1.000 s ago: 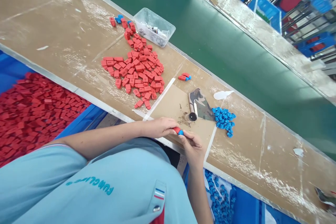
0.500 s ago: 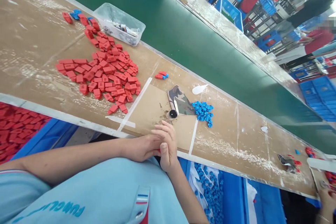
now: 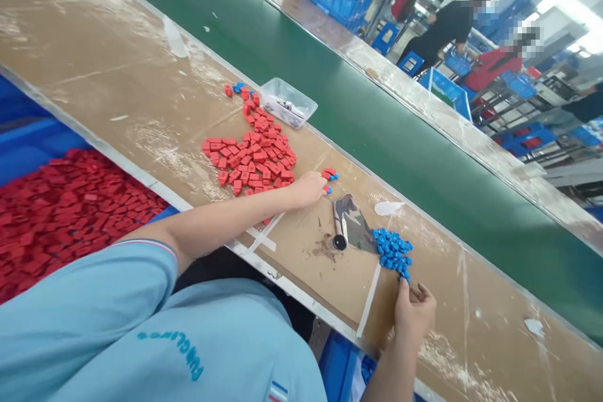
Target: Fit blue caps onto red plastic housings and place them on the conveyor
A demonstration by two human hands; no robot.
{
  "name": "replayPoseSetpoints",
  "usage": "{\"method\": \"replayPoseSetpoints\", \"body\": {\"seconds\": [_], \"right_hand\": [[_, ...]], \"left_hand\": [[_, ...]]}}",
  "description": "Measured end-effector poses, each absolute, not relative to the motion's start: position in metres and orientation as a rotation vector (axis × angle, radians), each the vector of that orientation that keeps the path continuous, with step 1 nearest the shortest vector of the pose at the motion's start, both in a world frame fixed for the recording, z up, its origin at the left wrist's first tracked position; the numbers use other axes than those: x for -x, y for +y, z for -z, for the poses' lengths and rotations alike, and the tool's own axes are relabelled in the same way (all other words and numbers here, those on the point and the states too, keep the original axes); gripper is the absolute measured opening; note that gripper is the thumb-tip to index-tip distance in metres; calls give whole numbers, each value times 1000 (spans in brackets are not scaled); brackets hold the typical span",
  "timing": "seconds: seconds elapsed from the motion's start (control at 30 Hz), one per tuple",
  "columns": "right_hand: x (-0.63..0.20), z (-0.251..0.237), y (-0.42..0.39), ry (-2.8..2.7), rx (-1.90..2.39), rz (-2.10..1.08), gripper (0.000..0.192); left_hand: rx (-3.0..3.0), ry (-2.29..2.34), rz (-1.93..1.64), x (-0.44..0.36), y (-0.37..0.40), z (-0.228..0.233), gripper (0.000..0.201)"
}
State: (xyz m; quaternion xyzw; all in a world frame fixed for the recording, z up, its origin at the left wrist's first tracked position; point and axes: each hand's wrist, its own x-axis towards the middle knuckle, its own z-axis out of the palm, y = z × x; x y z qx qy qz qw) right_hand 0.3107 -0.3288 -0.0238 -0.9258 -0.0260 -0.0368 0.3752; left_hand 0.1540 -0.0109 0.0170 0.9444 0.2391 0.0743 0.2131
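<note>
My left hand (image 3: 308, 189) reaches across the brown worktop (image 3: 117, 75) and pinches a red and blue piece (image 3: 327, 189) at its fingertips. It is right beside a small group of like pieces (image 3: 331, 173) and just right of the pile of red housings (image 3: 252, 157). My right hand (image 3: 414, 311) rests on the worktop with curled fingers. Its fingertips touch the near edge of the pile of blue caps (image 3: 392, 250). Whether it grips a cap is hidden.
A camouflage-patterned roll (image 3: 346, 226) lies between my hands. A clear plastic tub (image 3: 288, 102) stands by the green conveyor belt (image 3: 377, 119). A blue crate of red housings (image 3: 61, 207) sits at my left. Other people work among blue crates at the far right.
My hands were together at the table's near edge on a red and blue piece. They have parted: the left carried the piece out to the small group, the right went to the blue caps.
</note>
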Motion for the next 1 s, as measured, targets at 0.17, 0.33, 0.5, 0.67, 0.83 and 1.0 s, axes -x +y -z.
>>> {"method": "replayPoseSetpoints", "body": {"seconds": [0.17, 0.33, 0.5, 0.67, 0.83, 1.0], "right_hand": [[-316, 21, -329, -80, 2406, 83, 30], [-314, 25, -331, -69, 2248, 50, 31], [-305, 27, -334, -104, 2082, 20, 34], [-298, 25, -336, -137, 1984, 11, 35], [-296, 27, -342, -134, 1950, 2, 32], [-297, 30, -343, -85, 1940, -26, 34]], "left_hand": [[-2636, 777, -261, -160, 14, -19, 17], [-2707, 778, -224, -118, 23, -36, 12], [-2901, 666, -137, -89, 6, -36, 10], [-2971, 631, -136, -92, -5, -25, 16], [-3077, 464, -90, -92, 4, -22, 17], [-3106, 590, -162, -89, -1, -18, 16]]}}
